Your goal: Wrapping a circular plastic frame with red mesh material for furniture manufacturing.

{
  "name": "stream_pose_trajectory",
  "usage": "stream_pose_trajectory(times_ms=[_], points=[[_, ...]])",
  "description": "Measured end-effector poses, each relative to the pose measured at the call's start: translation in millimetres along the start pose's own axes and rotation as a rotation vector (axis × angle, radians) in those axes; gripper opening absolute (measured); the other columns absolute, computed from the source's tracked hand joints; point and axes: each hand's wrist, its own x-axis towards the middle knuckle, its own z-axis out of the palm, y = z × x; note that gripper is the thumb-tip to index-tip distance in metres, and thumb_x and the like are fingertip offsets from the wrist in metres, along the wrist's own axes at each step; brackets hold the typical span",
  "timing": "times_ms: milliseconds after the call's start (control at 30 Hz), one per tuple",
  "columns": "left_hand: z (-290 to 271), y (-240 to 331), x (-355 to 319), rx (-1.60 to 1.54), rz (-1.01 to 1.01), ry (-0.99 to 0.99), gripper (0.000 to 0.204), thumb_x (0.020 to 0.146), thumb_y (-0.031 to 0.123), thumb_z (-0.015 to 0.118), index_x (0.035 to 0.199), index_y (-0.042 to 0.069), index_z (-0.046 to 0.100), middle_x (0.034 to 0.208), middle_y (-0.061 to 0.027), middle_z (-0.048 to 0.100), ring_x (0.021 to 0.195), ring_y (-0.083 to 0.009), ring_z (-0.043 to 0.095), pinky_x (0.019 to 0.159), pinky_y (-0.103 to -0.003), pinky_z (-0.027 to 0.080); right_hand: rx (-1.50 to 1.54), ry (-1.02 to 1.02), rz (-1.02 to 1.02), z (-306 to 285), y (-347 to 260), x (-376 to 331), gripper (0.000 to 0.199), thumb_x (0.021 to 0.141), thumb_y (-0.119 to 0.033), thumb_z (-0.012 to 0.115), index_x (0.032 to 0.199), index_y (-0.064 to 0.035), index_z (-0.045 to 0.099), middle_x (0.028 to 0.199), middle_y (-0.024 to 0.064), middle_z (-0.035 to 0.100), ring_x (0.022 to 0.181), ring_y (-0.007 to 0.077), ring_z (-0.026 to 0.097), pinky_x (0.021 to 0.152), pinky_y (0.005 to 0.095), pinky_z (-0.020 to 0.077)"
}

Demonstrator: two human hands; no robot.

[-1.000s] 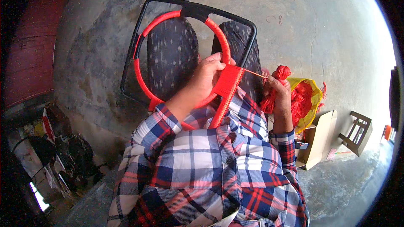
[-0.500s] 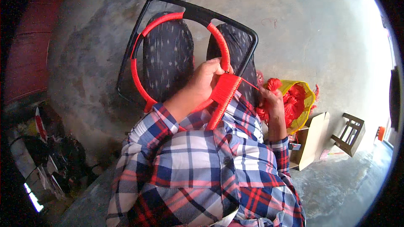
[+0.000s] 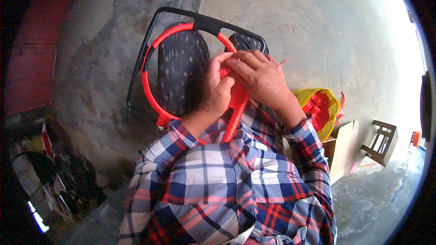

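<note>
A black metal frame (image 3: 146, 59) with rounded corners lies across my lap, over dark patterned trouser legs. Inside it is a ring (image 3: 147, 84), mostly wound with red cord; short black stretches show bare. On the ring's right side, a wide woven patch (image 3: 237, 95) is partly covered by my hands. My left hand (image 3: 217, 93) comes through the ring and is closed on a bunch of red cord (image 3: 224, 71). My right hand (image 3: 261, 77) meets it from the right, its fingers bent over the same cord and the ring's edge. The fingertips are partly hidden.
To the right stands a yellow bag (image 3: 334, 109) full of red cord, beside an open cardboard box (image 3: 344, 147) and a small wooden stool (image 3: 380, 143). Red cord scraps (image 3: 287, 29) lie on the concrete floor. Dark clutter (image 3: 54, 172) sits at lower left.
My right hand has moved left and up from beside the yellow bag to meet my left hand at the ring, bringing the red cord bunch. The frame has shifted slightly.
</note>
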Motion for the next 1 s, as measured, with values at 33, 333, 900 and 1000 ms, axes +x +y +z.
stream_pose_trajectory(times_ms=[33,333,900,1000], points=[[-4.9,-4.9,0.3,-0.006,-0.107,0.039,0.036,0.079,0.005,0.046,0.115,0.001,0.05,0.111,-0.0099,0.051,0.102,-0.0167,0.048,0.093,-0.029,0.037,-0.002,0.001,-0.001,3.4,3.3,-3.8,0.032,0.07,-0.008,0.067,0.101,-0.0105,0.059,0.109,0.0075,0.059,0.097,0.0295,0.057,0.076,0.041,0.048],[-14.1,-26.8,4.4,-0.284,-0.501,0.099,0.047,0.066,-0.009,0.045,0.111,0.001,0.053,0.101,-0.0108,0.062,0.087,-0.0249,0.064,0.076,-0.037,0.055,0.268,0.061,0.332,29.5,17.9,-56.2,0.029,0.063,-0.015,0.073,0.09,-0.0072,0.065,0.102,0.0125,0.057,0.092,0.0333,0.053,0.079,0.0412,0.0454],[-16.8,-8.7,8.5,-0.598,-0.788,-0.08,0.033,0.078,0.003,0.041,0.106,0.001,0.058,0.091,-0.0111,0.063,0.08,-0.0239,0.064,0.072,-0.038,0.054,1.922,0.457,0.34,-30.6,28.8,-129.3,0.036,0.07,-0.024,0.064,0.097,-0.0064,0.047,0.09,0.0113,0.056,0.08,0.0195,0.056,0.071,0.0389,0.0476],[-15.3,-3.1,6.1,-0.653,-0.812,-0.01,0.027,0.085,0.009,0.042,0.105,0.002,0.058,0.089,-0.0115,0.064,0.078,-0.0237,0.064,0.07,-0.038,0.054,2.122,0.503,0.156,-50.7,40.1,-132.5,0.038,0.076,-0.027,0.062,0.105,-0.0071,0.047,0.081,0.0058,0.052,0.071,0.0135,0.05,0.061,0.0326,0.0444]])
